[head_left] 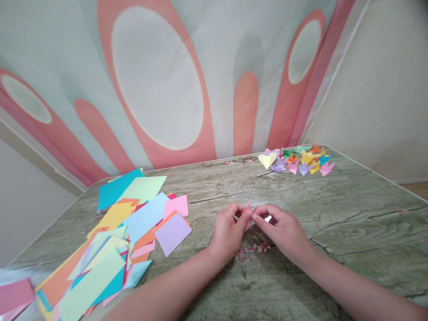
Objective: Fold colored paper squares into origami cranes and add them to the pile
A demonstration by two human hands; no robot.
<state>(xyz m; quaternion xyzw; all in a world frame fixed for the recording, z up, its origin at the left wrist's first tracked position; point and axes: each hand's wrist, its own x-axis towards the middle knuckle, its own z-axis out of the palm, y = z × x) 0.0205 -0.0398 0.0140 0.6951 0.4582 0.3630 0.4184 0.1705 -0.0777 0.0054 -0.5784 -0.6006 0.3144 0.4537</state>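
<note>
A small folded piece of pink paper (248, 214) is held between my two hands above the middle of the table. Its pointed tips stick up past my fingers, and its lower part is largely hidden by them. My left hand (230, 229) pinches it from the left with thumb and forefinger. From the right, my right hand (281, 227) grips it with its thumb and fingertips. The two thumbs nearly meet in front of the paper.
Loose coloured sheets (147, 218) lie spread over the left of the wood-patterned table (207, 187). Several small folded paper shapes (306, 158) cluster at the back right, with a pale yellow heart (267, 159) beside them. A patterned cloth (160, 80) stands behind the table.
</note>
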